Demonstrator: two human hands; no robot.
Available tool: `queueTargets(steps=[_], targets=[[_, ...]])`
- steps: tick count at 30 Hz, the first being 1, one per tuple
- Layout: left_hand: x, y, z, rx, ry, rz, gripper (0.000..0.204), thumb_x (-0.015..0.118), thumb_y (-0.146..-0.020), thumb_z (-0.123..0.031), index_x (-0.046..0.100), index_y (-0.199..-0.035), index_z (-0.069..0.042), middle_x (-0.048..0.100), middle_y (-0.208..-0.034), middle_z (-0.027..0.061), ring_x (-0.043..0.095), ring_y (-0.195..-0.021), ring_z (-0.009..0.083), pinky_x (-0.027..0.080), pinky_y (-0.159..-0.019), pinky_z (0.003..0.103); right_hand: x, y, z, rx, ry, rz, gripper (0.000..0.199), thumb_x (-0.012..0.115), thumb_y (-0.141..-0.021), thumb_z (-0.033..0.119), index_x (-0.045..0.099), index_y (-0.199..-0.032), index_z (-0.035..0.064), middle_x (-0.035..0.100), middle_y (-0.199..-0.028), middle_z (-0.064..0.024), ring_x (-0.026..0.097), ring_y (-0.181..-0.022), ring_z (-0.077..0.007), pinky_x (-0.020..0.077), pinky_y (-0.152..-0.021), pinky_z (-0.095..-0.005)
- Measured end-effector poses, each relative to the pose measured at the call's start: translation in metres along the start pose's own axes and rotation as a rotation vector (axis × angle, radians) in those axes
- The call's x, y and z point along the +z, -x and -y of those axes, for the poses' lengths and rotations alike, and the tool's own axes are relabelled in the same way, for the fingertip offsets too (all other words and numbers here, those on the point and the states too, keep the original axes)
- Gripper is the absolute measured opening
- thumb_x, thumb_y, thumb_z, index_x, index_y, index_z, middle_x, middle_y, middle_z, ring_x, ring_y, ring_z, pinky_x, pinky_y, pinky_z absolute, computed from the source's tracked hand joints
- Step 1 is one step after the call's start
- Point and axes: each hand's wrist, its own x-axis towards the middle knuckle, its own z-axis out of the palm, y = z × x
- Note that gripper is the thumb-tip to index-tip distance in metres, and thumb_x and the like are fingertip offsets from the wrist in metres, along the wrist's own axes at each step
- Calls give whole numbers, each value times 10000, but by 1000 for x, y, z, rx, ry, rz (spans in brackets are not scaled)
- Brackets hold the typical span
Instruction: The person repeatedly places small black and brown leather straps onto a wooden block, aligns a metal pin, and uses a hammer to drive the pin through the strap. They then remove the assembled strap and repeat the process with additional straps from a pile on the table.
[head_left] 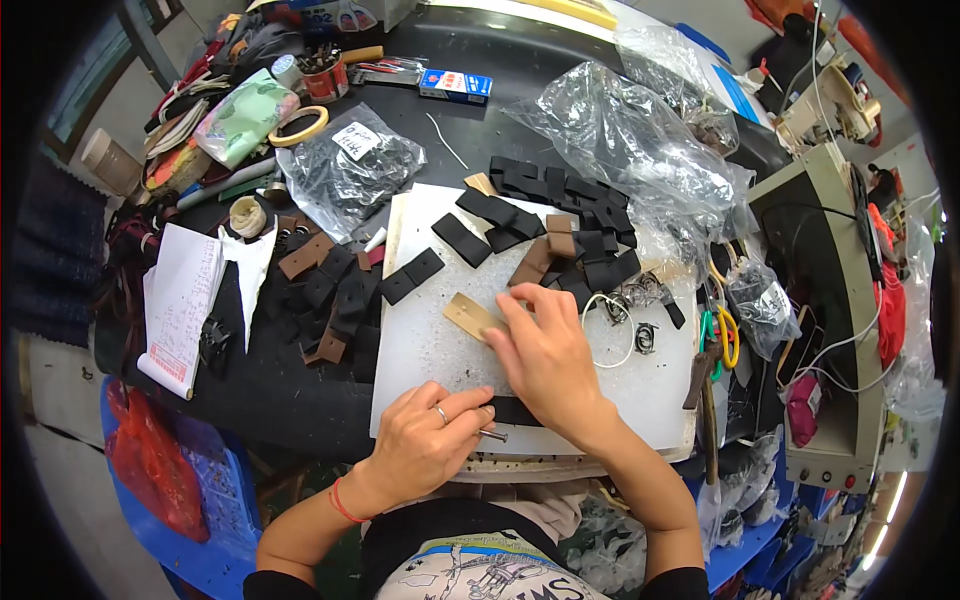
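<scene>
A tan rectangular plate with small holes [470,316] is pinched at its right end by the thumb and fingers of my right hand [550,350], over the middle of a white board [405,375]. My left hand [425,435], a ring on one finger, is curled round a slim metal rod [494,435] whose end sticks out toward the right. Beside its fingertips a black strip [515,411] lies near the board's front edge, running partly under my right wrist. Black rectangular pieces [462,240] with a few brown ones [531,262] are piled on the board's far side.
More black and brown pieces [340,285] lie left of the board. Metal rings [646,338] and a white cord loop [597,362] sit to its right, near a hammer [704,372] and yellow-handled scissors [730,340]. Clear plastic bags [620,130] and a notepad [183,300] flank the work area.
</scene>
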Motion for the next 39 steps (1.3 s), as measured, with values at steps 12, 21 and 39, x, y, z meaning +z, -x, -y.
queueTargets(steps=[12, 21, 39], targets=[[1, 7, -1, -26, -12, 21, 193, 743, -712, -86, 685, -896, -86, 658, -1105, 10, 540, -733, 199, 466, -621, 320, -57, 35, 15, 714, -740, 285, 145, 688, -863, 39, 703, -1005, 9, 688, -851, -110, 653, -690, -166, 511, -610, -278], [-3, 7, 1, -155, 180, 9, 433, 733, -758, -74, 601, -1168, -32, 692, -1008, 45, 589, -756, 222, 490, -673, 344, -43, 40, 13, 422, -463, 333, 107, 697, -851, 56, 709, -950, 16, 683, -822, -116, 668, -682, -202, 517, -588, -300], [-5, -2, -2, 47, -93, 60, 149, 683, -764, -82, 679, -911, -54, 676, -1071, 22, 521, -676, 160, 440, -575, 280, -46, 61, 11, 281, -151, 160, 210, 752, -791, 73, 668, -982, 43, 612, -980, -126, 625, -748, -267, 507, -630, -343]])
